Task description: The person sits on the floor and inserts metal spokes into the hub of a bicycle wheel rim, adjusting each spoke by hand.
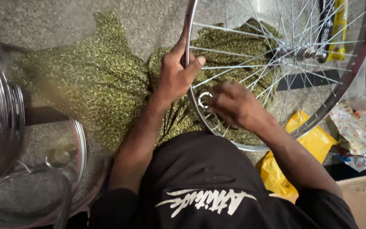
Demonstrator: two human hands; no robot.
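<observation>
Steel rim (pixel 190 25) of the spoked wheel stands over the green cloth (pixel 94 80), and the left hand (pixel 175 76) is wrapped tight around it. Right hand (pixel 234 106) pinches a small round spoke key (pixel 203 99) between fingertips, low among the spokes (pixel 234 70), just inside the rim.

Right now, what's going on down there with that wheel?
A person holds a spoked bicycle wheel over a green patterned cloth. The left hand grips the shiny rim, thumb hooked inside. The right hand, blurred, works a small round silver tool at the spokes near the rim. More bare rims lie nearby.
</observation>
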